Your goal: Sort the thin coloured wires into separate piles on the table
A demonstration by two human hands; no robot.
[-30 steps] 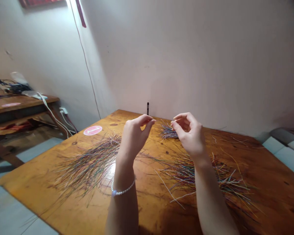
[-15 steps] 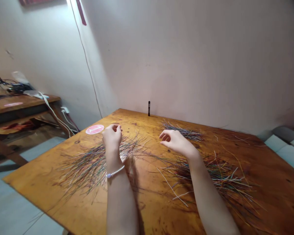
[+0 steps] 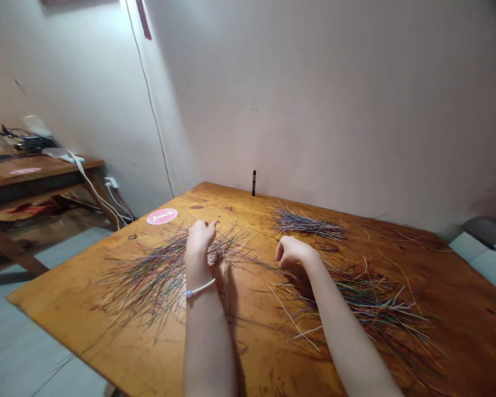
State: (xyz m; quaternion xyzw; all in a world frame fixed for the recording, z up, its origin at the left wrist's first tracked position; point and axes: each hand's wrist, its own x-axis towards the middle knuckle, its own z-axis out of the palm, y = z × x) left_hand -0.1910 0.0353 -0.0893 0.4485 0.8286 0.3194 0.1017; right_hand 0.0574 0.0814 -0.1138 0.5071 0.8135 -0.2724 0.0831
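Observation:
Three piles of thin coloured wires lie on the wooden table [image 3: 140,342]. My left hand [image 3: 201,236], with a beaded bracelet on its wrist, is over the right part of the wide left pile [image 3: 149,281]. Its fingers are drawn together; whether a wire is between them is too small to tell. At the left end of the right pile [image 3: 380,298], my right hand [image 3: 294,253] has its fingers curled in a pinch, and anything in it is hidden. Beyond that hand lies the smaller, darker back pile [image 3: 308,223].
A black marker [image 3: 254,183] stands upright near the wall. A round pink sticker [image 3: 162,216] marks the table's left back part. Loose wires lie at the back right. Another table [image 3: 45,165] with cables stands at the left.
Both hands have lowered towards the wires. My left hand has shifted slightly right. The fingers of my right hand, apart before, have closed.

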